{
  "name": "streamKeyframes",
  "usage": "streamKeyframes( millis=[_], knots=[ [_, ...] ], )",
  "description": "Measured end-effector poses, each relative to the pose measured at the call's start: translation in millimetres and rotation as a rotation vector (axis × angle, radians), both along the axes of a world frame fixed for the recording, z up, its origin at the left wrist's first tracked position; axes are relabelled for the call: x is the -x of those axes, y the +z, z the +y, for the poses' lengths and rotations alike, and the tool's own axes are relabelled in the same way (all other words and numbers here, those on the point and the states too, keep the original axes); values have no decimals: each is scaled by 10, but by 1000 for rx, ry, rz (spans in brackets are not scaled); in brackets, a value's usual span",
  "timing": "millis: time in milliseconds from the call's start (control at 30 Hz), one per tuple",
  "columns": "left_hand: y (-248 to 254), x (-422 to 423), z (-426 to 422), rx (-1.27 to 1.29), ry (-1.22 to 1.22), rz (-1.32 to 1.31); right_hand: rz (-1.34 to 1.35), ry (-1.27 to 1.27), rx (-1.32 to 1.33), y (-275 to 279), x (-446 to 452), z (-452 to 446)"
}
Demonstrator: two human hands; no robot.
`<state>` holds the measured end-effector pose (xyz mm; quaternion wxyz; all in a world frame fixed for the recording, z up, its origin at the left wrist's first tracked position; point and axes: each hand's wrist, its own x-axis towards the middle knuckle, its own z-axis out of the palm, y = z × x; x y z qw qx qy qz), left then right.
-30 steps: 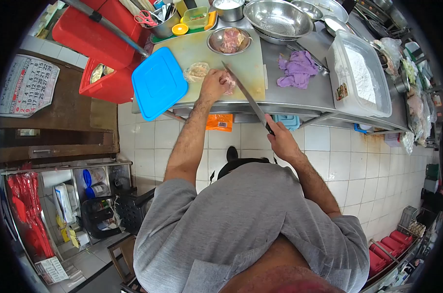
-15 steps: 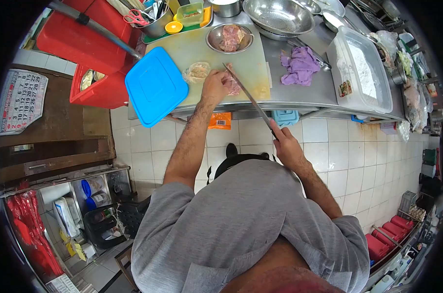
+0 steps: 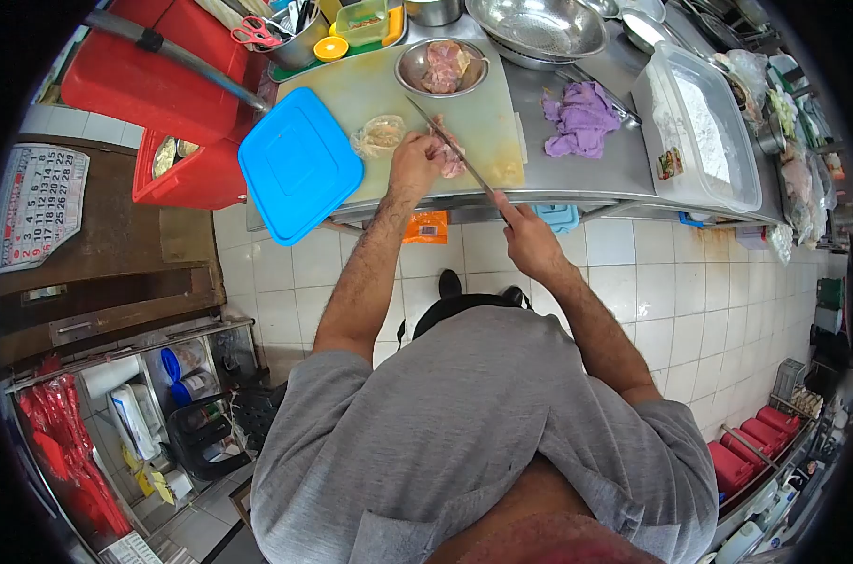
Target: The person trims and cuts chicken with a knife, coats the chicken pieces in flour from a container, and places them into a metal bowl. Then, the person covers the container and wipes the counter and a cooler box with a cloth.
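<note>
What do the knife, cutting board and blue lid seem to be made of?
Knife: the blade looks like steel, grey with a dull sheen.
Cutting board: probably plastic, matte and pale, with stains and no visible wood grain.
Blue lid: likely moulded plastic, smooth and evenly coloured, with rounded corners.

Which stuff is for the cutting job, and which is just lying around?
Seems part of the job:
- knife, in the right hand
- meat piece, at the left hand
- cutting board
- metal bowl with more meat

Probably just lying about:
- purple cloth
- blue lid
- red-handled scissors
</note>
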<state>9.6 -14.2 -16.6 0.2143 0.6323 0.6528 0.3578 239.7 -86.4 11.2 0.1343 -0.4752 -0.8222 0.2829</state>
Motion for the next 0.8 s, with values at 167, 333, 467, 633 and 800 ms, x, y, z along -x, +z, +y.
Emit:
streamKeyframes(
  millis=[167,333,467,633,800],
  knots=[
    [-109,-38,-18,-65,62,-14,39,-77,105,51,-306,-355],
    [-45,21,-79,-41,48,-86,43,-106,197,298,-578,-521],
    [-65,34,-139,80,118,-332,117,-40,42,364,-491,-494],
    [-77,7,-103,-83,95,-147,-19,-32,94,286,-375,-494],
    [-138,11,-68,-29,26,-133,-57,-12,54,158,-265,-377]
  ],
)
